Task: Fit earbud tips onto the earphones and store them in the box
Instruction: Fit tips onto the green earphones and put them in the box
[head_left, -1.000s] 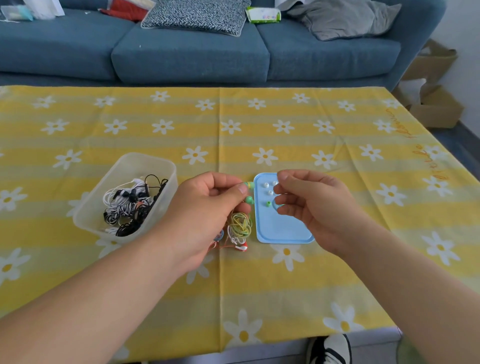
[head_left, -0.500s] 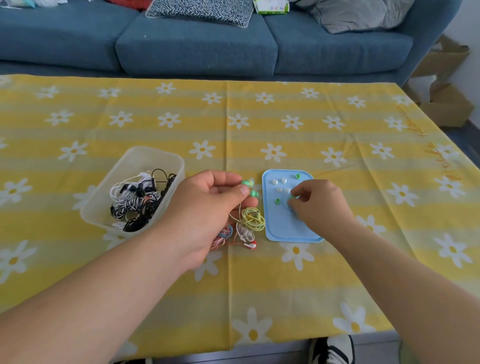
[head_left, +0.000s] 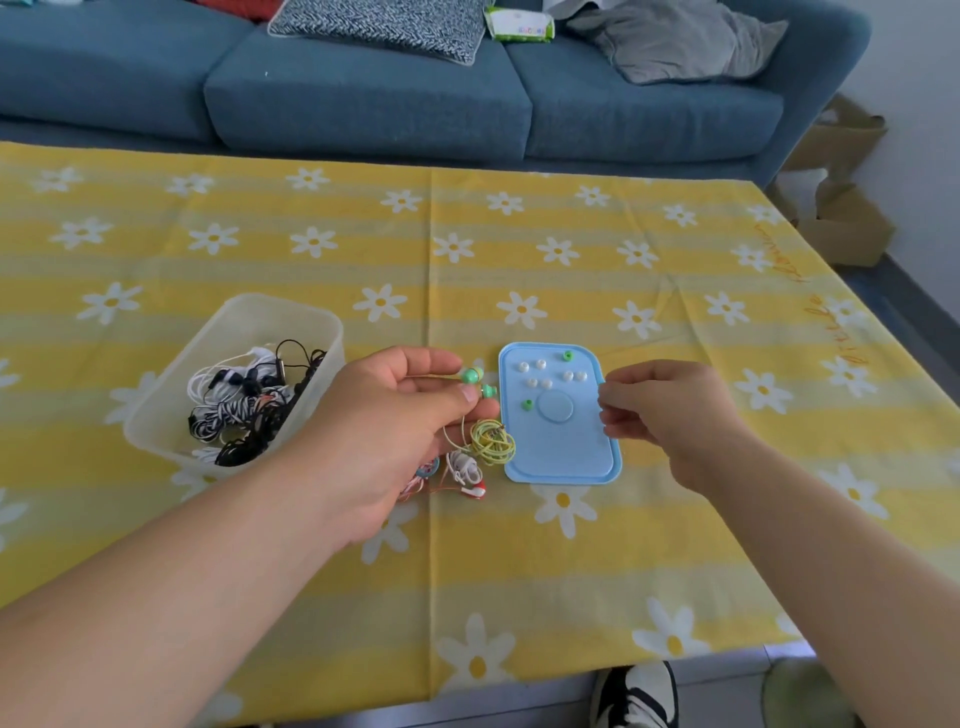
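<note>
The clear plastic box stands on the left of the surface and holds a tangle of black, white and striped earphones. To its right lies a flat blue tray carrying 8 loose tips: 6 white tips and 2 green tips.

The left hand pinches the green earphones between box and tray, both buds poking out past thumb and fingers. Their yellow-green cable hangs in a coil touching the tray's left edge.

Below the coil, 1 white-and-red pair lies on the surface, with a pink pair partly hidden under the left hand.

The right hand hovers at the tray's right edge, fingers curled with tips together; I cannot tell whether it holds anything.
</note>
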